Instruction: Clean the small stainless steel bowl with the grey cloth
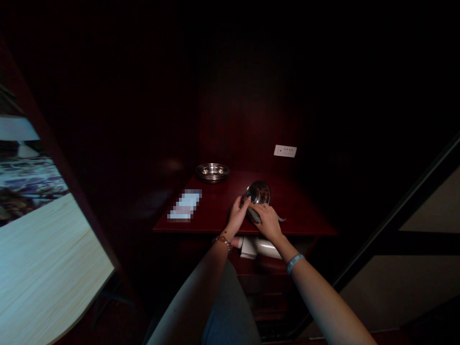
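A shiny metal bowl [261, 190] is tilted on its side above the dark red shelf, its round face turned towards me. My left hand [237, 214] grips the bowl's left edge, with the thumb over the rim. At the bowl's near side, my right hand [266, 219] is closed on a grey cloth [254, 214], pressing it against the metal. A tail of the cloth sticks out to the right of that hand. Farther back on the left stands a stack of metal bowls [212, 172].
A pale, blurred-out flat item [185, 205] lies on the left of the red shelf [215, 215]. On the back wall is a white socket [285, 151]. A white roll [269, 249] rests on the level below. A pale wooden table [53, 268] stands at far left.
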Motion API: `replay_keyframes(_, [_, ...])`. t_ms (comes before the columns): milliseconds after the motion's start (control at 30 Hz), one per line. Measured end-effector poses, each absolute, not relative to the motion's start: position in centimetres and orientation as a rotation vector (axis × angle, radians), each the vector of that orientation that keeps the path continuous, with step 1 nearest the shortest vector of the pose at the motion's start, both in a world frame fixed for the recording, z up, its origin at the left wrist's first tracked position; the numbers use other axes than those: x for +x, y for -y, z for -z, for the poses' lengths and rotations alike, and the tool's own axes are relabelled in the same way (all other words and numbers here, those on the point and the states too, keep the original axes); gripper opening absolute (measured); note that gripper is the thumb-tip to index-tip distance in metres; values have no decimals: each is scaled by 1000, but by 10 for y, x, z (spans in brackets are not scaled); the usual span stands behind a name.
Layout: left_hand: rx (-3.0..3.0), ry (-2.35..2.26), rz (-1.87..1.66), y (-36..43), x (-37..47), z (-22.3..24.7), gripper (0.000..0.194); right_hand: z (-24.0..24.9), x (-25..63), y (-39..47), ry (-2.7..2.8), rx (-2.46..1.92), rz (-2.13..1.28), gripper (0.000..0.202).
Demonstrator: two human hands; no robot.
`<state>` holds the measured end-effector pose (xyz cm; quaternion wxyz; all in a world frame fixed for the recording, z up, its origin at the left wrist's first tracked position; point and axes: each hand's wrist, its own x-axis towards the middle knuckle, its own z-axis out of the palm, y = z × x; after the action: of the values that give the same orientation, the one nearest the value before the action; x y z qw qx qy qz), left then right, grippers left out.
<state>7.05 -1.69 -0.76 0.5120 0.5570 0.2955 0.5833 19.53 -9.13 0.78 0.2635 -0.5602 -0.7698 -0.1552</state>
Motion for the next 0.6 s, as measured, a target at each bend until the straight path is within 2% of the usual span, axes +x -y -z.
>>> replay_keyframes(600, [1366,-696,-1514,16,69,5,45,-6,189,91,1985,-1598,548,39])
